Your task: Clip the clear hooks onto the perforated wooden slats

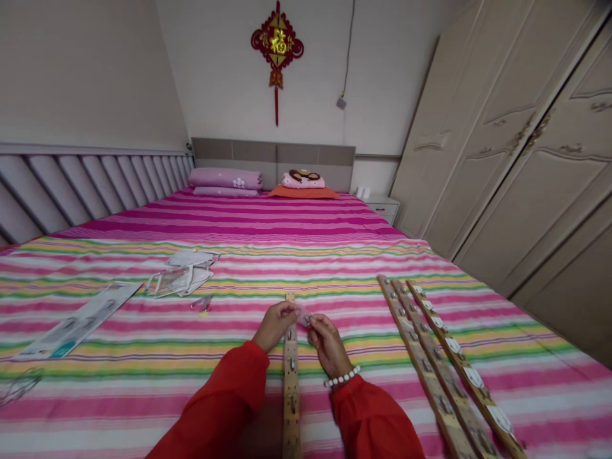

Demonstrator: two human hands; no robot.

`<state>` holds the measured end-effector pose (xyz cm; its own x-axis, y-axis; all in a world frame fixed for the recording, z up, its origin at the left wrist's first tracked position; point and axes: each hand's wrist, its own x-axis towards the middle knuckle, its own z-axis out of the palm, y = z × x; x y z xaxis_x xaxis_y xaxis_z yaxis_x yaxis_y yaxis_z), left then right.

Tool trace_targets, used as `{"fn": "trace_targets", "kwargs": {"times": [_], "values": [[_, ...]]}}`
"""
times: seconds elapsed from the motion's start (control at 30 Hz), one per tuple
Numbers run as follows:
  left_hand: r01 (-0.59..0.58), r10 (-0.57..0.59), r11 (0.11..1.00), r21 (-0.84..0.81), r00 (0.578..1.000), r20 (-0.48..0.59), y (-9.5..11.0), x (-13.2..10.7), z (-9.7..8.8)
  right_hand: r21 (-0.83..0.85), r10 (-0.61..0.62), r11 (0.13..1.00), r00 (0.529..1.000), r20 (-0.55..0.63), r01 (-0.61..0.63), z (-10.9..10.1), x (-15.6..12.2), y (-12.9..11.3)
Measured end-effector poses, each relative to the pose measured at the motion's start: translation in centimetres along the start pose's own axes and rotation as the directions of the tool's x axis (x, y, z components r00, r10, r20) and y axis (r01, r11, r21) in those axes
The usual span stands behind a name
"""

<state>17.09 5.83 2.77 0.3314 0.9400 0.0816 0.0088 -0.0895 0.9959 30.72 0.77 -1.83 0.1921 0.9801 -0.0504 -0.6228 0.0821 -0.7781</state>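
Observation:
A narrow wooden strip (291, 389) with metal hooks lies lengthwise on the striped bedspread (335, 268), straight in front of me. My left hand (275, 324) is closed near the strip's far end, fingers curled. My right hand (326, 342), with a white bead bracelet at the wrist, is pinched beside it. Between the two hands sits a small clear packet (303, 314); both hands seem to grip it. Its contents are too small to make out. Both sleeves are red.
Three more hook strips (440, 363) lie side by side to the right. Opened packaging (184, 274) and a long printed card (79, 320) lie to the left, a small item (203, 303) near them. Pillows (225, 181) at the headboard; wardrobe (526, 159) on the right.

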Motion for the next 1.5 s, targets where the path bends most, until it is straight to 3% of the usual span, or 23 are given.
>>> {"fn": "trace_targets", "kwargs": {"times": [0.13, 0.3, 0.5, 0.73, 1.03, 1.27, 1.37, 1.5], "values": [[-0.008, 0.008, 1.0, -0.002, 0.998, -0.066, 0.1, 0.0, 0.1, -0.008, -0.007, 1.0, 1.0, -0.009, 0.007, 0.1, 0.0, 0.0], [0.09, -0.101, 0.991, -0.096, 0.988, -0.114, 0.2, -0.1, 0.2, 0.031, 0.015, 0.999, 1.0, 0.026, -0.016, 0.1, 0.0, -0.1], [0.153, -0.168, 0.979, -0.133, 0.98, -0.106, 0.2, -0.3, 0.6, 0.013, 0.014, 1.0, 0.999, 0.042, -0.015, 0.0, 0.1, 0.0], [0.02, -0.019, 1.0, 0.013, 0.996, -0.086, 0.5, -0.5, 0.5, -0.02, -0.018, 1.0, 1.0, 0.022, 0.019, 0.0, 0.1, 0.2], [-0.065, 0.071, 0.996, 0.054, 0.988, -0.134, -0.1, -0.1, -0.6, -0.095, -0.035, 0.995, 0.999, 0.021, 0.037, 0.9, 0.4, -0.2], [-0.149, 0.166, 0.978, 0.145, 0.98, -0.111, 1.6, 0.5, -1.0, -0.211, -0.076, 0.975, 0.997, -0.017, 0.071, 2.5, 1.2, -1.8], [-0.123, 0.133, 0.99, 0.066, 0.977, -0.165, 1.7, 0.8, -1.0, -0.213, -0.082, 0.974, 0.997, 0.011, 0.082, 2.9, 1.6, -2.0], [-0.012, -0.019, 0.993, -0.119, 0.965, -0.262, 0.2, 0.8, -1.3, -0.147, -0.041, 0.988, 0.999, -0.009, 0.039, 3.1, 2.0, -1.3]]}}
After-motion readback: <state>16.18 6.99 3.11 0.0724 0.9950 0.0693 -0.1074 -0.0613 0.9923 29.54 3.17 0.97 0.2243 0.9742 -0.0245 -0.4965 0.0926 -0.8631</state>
